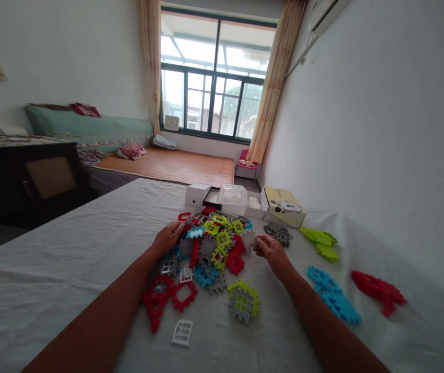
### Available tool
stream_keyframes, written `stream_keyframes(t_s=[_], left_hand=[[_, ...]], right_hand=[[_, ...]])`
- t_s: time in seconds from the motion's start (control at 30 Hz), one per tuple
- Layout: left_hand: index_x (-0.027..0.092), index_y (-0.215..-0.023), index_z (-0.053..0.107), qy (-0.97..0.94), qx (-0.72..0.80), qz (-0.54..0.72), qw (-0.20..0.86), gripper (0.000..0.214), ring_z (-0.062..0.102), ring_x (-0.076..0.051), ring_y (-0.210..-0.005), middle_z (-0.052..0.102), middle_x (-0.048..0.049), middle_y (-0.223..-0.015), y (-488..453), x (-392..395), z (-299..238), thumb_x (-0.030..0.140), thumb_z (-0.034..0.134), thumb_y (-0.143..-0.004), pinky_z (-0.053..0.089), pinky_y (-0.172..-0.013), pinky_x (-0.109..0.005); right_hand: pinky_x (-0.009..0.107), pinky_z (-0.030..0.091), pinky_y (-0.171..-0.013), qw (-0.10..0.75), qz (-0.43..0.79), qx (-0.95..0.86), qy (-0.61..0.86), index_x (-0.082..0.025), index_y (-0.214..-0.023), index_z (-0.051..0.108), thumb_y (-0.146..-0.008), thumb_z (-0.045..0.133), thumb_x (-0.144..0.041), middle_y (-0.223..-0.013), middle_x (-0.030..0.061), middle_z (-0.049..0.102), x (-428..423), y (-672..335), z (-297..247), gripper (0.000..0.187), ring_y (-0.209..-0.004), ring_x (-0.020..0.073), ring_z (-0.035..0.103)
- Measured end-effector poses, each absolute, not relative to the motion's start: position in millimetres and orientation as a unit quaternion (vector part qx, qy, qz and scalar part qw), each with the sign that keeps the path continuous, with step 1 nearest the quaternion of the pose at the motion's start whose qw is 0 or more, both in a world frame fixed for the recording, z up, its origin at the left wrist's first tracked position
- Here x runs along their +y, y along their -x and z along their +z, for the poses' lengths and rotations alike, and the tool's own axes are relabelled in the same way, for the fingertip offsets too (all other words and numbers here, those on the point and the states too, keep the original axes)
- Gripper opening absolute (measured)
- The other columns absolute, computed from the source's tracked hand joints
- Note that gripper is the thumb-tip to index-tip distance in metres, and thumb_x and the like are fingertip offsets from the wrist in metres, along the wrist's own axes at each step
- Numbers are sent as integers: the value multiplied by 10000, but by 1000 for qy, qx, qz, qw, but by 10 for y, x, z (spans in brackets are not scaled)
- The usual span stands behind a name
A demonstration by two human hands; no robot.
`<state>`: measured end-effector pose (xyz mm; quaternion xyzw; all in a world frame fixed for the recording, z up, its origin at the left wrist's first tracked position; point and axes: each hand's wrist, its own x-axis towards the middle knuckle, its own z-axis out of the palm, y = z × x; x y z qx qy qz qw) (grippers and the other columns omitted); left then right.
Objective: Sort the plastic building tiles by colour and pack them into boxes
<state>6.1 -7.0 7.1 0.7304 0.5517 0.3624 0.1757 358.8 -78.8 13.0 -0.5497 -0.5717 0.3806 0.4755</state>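
A heap of interlocking plastic building pieces in red, grey, blue and lime green (224, 239) lies on the sheet between my hands. My left hand (169, 236) is at the heap's left edge, its fingers closed together against the pieces; what they grip, if anything, is hidden. On the other side my right hand (271, 250) pinches a grey building piece (248, 239) by its edge. Closer to me lie a grey piece with a lime green one under it (242, 303), a red frame piece (184, 294) and a white window piece (182, 332).
Sorted stacks lie to the right: grey (278, 235), lime green (319, 242), blue (334, 295) and red (377, 291). Behind the heap stand a white box (197, 195), a clear plastic container (233, 196) and a yellow cartoon box (284, 206). White sheet (70, 280) covers the surface.
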Motion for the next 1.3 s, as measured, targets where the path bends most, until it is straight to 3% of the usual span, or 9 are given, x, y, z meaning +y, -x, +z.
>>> stream_keyframes(t_s=[0.2,0.37,0.47,0.73,0.87,1.07,1.17,1.3], left_hand=[[177,-1073,639,-736,549,361,162,520,586,-247,-1061,669,-83,-1108,-54,-61,49,528,326,-848,421,-949,-333],[165,-1104,629,-737,553,352,163,538,572,-246,-1085,652,-93,-1147,-50,-44,32,524,320,-849,417,-957,-330],[176,-1107,626,-736,557,348,165,513,563,-240,-1095,651,-86,-1151,-59,-53,48,504,326,-849,413,-964,-338],[198,-1090,632,-739,560,345,148,472,582,-228,-1066,664,-63,-1117,-77,-76,57,481,335,-856,434,-945,-347],[187,-1076,648,-744,546,361,133,466,591,-227,-1053,675,-64,-1087,-59,-53,46,476,355,-857,453,-927,-346],[220,-1092,646,-730,479,486,-40,319,516,-228,-1132,629,-65,-1165,-147,-245,403,364,455,-882,372,-1028,-425],[246,-1044,670,-796,378,472,-6,271,523,-198,-1117,650,-43,-1126,-390,-468,613,319,446,-911,387,-1022,-390],[240,-1141,626,-876,287,384,60,294,525,-208,-1121,643,-60,-1153,-775,-711,664,340,519,-886,394,-1012,-386]], right_hand=[[250,522,-592,505,530,-465,498,-210,-922,612,-669,712,-449,-705,-17,635,-777,-3645,162,362,-633,128,622],[214,534,-625,647,446,-396,475,-209,-907,623,-659,741,-369,-794,-18,649,-675,-4057,267,318,-675,105,615],[236,555,-596,682,443,-357,459,-212,-836,619,-643,753,-317,-747,-18,650,-669,-4344,242,257,-648,124,620],[218,550,-556,571,529,-396,488,-185,-930,654,-657,770,-240,-752,5,692,-758,-4366,195,301,-596,109,633],[226,553,-609,543,596,-406,431,-201,-1009,625,-679,769,-276,-853,13,700,-832,-4130,276,368,-683,120,658],[251,554,-681,552,632,-412,355,-222,-988,598,-686,772,-303,-884,-17,675,-983,-3627,392,358,-725,109,644],[276,550,-726,553,641,-420,326,-214,-983,600,-697,762,-329,-925,-4,664,-1021,-3385,409,348,-767,118,635],[305,547,-759,565,647,-416,299,-217,-996,603,-715,745,-331,-994,7,649,-1065,-3188,414,335,-822,131,626]])
